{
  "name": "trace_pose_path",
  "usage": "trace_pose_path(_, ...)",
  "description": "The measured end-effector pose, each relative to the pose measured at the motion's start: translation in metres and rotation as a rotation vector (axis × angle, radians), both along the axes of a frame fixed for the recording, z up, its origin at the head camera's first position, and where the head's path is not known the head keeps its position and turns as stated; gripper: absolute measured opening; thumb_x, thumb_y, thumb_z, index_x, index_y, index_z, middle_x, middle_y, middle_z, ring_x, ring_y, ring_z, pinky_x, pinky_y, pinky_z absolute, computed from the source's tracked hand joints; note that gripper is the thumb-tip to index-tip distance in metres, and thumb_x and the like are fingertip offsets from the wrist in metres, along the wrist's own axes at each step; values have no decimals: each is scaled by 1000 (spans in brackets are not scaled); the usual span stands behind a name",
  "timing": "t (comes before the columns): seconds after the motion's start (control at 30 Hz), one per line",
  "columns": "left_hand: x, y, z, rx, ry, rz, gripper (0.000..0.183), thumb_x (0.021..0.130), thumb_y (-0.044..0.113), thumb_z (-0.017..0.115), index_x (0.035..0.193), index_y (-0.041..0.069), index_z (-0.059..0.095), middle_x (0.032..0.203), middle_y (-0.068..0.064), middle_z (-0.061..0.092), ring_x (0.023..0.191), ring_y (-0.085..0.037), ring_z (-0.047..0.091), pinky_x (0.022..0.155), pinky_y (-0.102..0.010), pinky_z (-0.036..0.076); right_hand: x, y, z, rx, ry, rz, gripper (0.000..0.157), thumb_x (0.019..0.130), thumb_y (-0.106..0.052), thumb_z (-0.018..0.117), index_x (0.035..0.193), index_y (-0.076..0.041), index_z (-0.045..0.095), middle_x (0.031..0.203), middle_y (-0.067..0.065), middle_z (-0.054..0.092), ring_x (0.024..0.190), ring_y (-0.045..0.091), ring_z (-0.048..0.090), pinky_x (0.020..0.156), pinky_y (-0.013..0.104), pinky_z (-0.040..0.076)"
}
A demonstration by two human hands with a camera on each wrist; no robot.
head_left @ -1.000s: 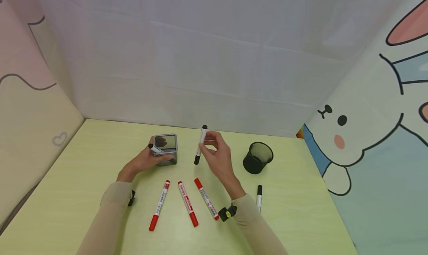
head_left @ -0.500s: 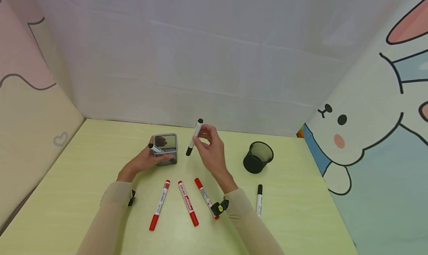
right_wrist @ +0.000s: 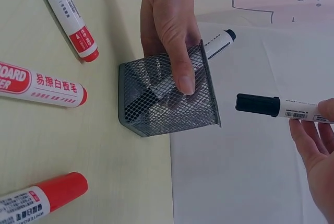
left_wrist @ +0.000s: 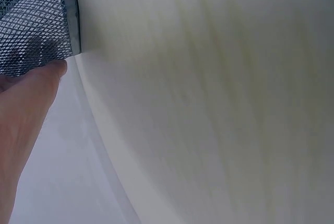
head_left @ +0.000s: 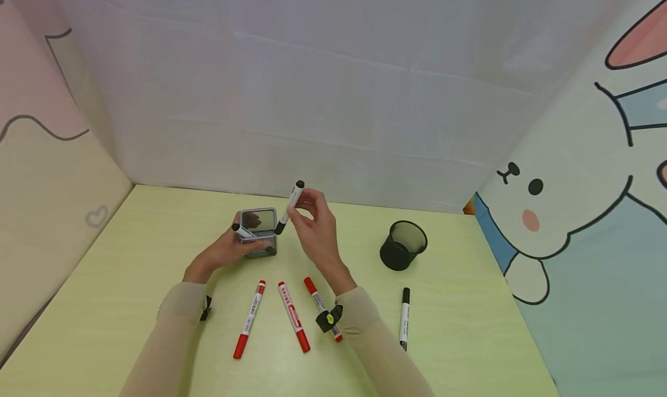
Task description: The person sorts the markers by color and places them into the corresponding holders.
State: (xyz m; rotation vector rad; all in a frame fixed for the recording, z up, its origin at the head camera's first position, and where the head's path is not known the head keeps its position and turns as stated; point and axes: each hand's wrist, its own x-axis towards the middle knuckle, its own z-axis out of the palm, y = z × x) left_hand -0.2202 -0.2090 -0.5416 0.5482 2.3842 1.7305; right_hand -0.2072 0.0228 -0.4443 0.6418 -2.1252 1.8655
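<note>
My left hand [head_left: 224, 250] grips a square grey mesh pen holder [right_wrist: 169, 114] from its left side, thumb across the near wall. Inside the holder one black-capped whiteboard marker [right_wrist: 219, 44] leans, its end sticking out past the rim. In the left wrist view, the mesh wall [left_wrist: 36, 31] shows at the upper left with fingers around it. My right hand [head_left: 316, 226] pinches a second black-capped marker [head_left: 293, 201], tilted, its lower black end right by the holder's right rim in the head view. The right wrist view shows a gap between that marker's cap and the rim.
Three red-capped markers [head_left: 250, 319] lie on the pale green table [head_left: 130, 316] in front of the hands, the rightmost partly under the right wrist strap. A round black mesh pen cup [head_left: 398, 252] stands at the right. Another black-capped marker [head_left: 405, 316] lies nearer, beside the right sleeve.
My right hand has moved left with its marker, bringing it up to the square holder and tilting it more. The left hand and holder have stayed in place.
</note>
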Motion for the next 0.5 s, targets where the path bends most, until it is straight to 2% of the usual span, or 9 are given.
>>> trace_pose_path(0.07, -1, 0, 0, 12, 1, -3, 83, 96, 11, 74, 152, -1, 15, 146, -30, 44, 127, -40, 51, 98, -20, 43, -1, -3, -1, -8, 12, 10, 37, 99, 0, 67, 133, -2, 52, 124, 15, 62, 114, 25, 67, 93, 32, 56)
trace_pose_path(0.17, -2, 0, -1, 25, 9, -9, 82, 96, 9, 74, 152, -2, 15, 145, -30, 45, 124, -39, 52, 96, -15, 41, -3, -7, -2, -14, 30, 28, 37, 98, 0, 67, 132, 0, 52, 124, 17, 62, 114, 26, 67, 93, 33, 56)
trace_pose_path(0.37, -2, 0, -3, 38, 6, -10, 80, 95, 7, 75, 150, -3, 17, 141, -27, 48, 121, -37, 52, 95, -14, 41, -6, -16, -4, -3, 41, 62, 37, 98, 2, 66, 132, 1, 52, 122, 18, 63, 114, 27, 66, 94, 32, 55)
trace_pose_path(0.5, -2, 1, -3, 44, 2, -13, 79, 95, 6, 74, 149, -3, 17, 139, -25, 49, 120, -36, 52, 95, -15, 41, -6, -21, -6, 44, 30, 66, 37, 99, 1, 66, 133, -1, 52, 123, 16, 63, 115, 25, 66, 95, 30, 54)
